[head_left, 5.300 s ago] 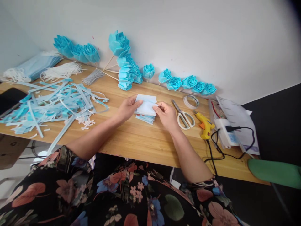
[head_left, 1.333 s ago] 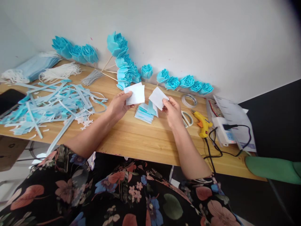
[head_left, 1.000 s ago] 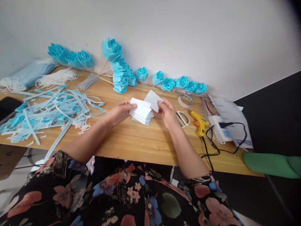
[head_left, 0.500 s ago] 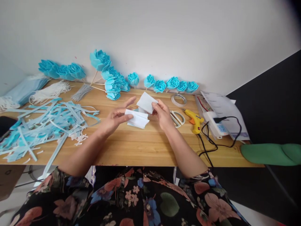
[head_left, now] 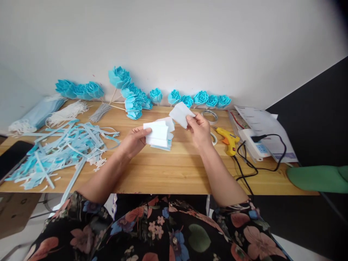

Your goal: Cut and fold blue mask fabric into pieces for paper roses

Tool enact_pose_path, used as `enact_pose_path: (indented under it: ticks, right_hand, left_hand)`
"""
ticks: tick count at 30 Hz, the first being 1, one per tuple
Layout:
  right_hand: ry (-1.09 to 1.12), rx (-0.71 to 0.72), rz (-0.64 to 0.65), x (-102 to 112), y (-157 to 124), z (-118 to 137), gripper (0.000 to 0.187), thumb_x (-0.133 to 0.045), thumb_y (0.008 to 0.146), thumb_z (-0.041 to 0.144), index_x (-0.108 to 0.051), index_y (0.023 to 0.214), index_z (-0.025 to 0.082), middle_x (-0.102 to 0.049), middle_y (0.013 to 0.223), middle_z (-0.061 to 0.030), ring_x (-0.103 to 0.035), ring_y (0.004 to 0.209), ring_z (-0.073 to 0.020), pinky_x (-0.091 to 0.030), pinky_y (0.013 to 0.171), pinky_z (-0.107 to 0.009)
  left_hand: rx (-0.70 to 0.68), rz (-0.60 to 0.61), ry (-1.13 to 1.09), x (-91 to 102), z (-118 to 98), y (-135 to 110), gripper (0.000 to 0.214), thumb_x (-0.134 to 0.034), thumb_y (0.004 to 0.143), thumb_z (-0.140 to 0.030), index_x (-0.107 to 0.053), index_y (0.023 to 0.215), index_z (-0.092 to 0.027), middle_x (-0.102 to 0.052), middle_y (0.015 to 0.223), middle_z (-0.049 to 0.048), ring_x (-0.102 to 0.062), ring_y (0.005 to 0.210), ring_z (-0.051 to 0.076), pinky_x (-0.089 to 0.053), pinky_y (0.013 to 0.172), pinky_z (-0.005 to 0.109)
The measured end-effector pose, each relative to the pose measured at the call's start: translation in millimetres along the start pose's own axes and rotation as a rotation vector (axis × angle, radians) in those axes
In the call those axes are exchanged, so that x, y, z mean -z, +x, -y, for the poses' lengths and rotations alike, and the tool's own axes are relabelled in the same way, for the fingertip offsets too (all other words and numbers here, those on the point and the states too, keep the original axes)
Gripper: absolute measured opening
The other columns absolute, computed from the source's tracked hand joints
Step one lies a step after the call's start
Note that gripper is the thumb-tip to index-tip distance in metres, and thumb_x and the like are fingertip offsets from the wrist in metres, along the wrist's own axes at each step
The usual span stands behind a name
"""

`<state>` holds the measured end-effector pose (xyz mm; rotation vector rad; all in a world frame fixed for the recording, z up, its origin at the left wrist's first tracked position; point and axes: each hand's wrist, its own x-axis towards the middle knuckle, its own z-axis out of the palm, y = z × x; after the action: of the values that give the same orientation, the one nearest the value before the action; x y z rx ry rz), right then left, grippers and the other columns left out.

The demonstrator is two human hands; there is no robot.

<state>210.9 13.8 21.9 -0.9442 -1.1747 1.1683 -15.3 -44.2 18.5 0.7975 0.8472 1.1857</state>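
My left hand (head_left: 134, 142) is closed, its thumb pressing on white fabric pieces (head_left: 157, 132) over the middle of the table. Just below and behind these show light blue and white pieces (head_left: 163, 147); whether they are in the hand or on the table I cannot tell. To the right, my right hand (head_left: 200, 131) pinches another white fabric piece (head_left: 179, 114) between thumb and fingers, raised and tilted, apart from the left ones. Partly covered by the right hand, a pale scissors handle (head_left: 214, 139) lies close to it, with a white tape roll (head_left: 210, 116) behind.
Blue fabric flowers (head_left: 134, 101) line the wall. Left lie a heap of blue strips (head_left: 67, 148), white ear loops (head_left: 66, 112), grey wires (head_left: 100, 112), folded masks (head_left: 40, 110) and a phone (head_left: 16, 157). Right are a yellow glue gun (head_left: 230, 140), black cable (head_left: 241, 174) and power strip (head_left: 254, 145).
My right hand has moved right with its white piece, away from the left hand. The left fingers, earlier lifted apart, have closed around the other pieces. The whole view has shifted slightly.
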Motion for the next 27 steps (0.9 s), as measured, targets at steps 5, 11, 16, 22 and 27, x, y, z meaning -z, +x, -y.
enact_pose_path:
  ticks: [5,11,16,22,27]
  right_hand:
    - [0.033,0.019,-0.022,7,2,8,0.039,-0.078,0.065,0.055,-0.065,0.087,0.026,-0.063,0.076,0.0013,-0.058,0.069,-0.0155,-0.046,0.058,-0.027]
    - [0.036,-0.108,0.231,6,-7,7,0.039,-0.081,0.062,0.059,-0.069,0.074,0.023,-0.066,0.069,0.0008,-0.060,0.066,-0.0163,-0.050,0.065,-0.030]
    - [0.043,-0.151,0.387,0,-11,-5,0.029,-0.081,0.070,0.049,-0.077,0.083,0.023,-0.073,0.084,-0.0007,-0.064,0.077,-0.0167,-0.051,0.073,-0.030]
    - [-0.101,-0.056,0.329,0,-9,-7,0.029,-0.076,0.076,0.049,-0.076,0.079,0.020,-0.069,0.074,0.0007,-0.058,0.068,-0.0137,-0.046,0.066,-0.027]
    - [-0.308,0.107,0.359,9,-10,7,0.029,-0.064,0.087,0.045,-0.067,0.074,0.019,-0.056,0.064,0.0035,-0.049,0.060,-0.0115,-0.036,0.058,-0.025]
  left_hand:
    - [0.081,-0.144,-0.173,6.6,-5,8,0.022,-0.068,0.080,-0.021,-0.070,0.101,-0.014,-0.078,0.090,0.0080,-0.074,0.079,0.016,-0.060,0.072,0.022]
    - [0.043,-0.087,-0.145,6.2,-3,8,0.026,-0.069,0.082,-0.027,-0.069,0.105,-0.015,-0.078,0.098,0.0098,-0.074,0.090,0.021,-0.061,0.075,0.028]
    - [-0.132,-0.001,0.083,-3.0,2,0,0.030,-0.079,0.075,-0.041,-0.077,0.089,-0.015,-0.079,0.090,0.0083,-0.073,0.088,0.025,-0.058,0.081,0.035]
    - [-0.191,-0.020,0.376,-2.3,4,-5,0.021,-0.076,0.078,-0.042,-0.081,0.083,-0.022,-0.079,0.100,0.0045,-0.071,0.092,0.024,-0.053,0.085,0.033]
    - [-0.321,-0.006,0.245,3.6,-11,-4,0.015,-0.070,0.080,-0.032,-0.080,0.079,-0.020,-0.060,0.143,0.0063,-0.048,0.139,0.031,-0.041,0.110,0.038]
